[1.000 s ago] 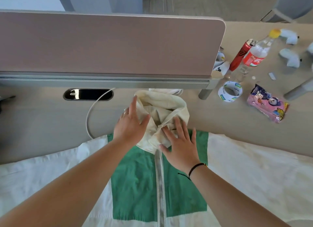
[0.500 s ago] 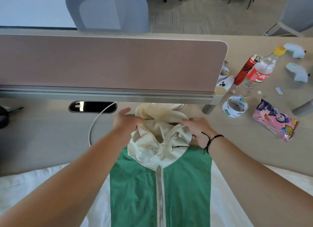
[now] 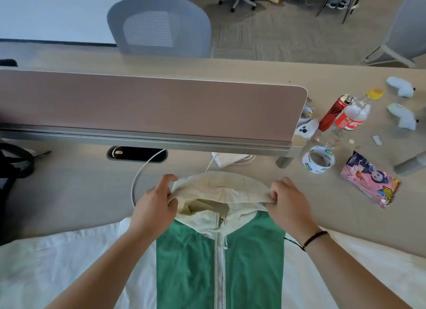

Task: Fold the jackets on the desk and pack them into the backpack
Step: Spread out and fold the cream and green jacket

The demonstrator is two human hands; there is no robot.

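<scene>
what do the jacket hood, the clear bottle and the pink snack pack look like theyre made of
Hood: soft cream woven or knit cloth, matte; it creases and sags where the left hand and right hand pinch it.
Bottle: clear plastic, probably; see-through wall, glossy red label, yellow cap.
Snack pack: thin plastic or foil film, likely; shiny, crinkled, printed.

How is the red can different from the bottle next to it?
The red can is solid red and you cannot see through it; the bottle is clear plastic with a red label. The can has a silver metal top, while the bottle has a yellow cap. The bottle looks fatter than the slim can. Both stand close together on the desk, beside the divider's end.
</scene>
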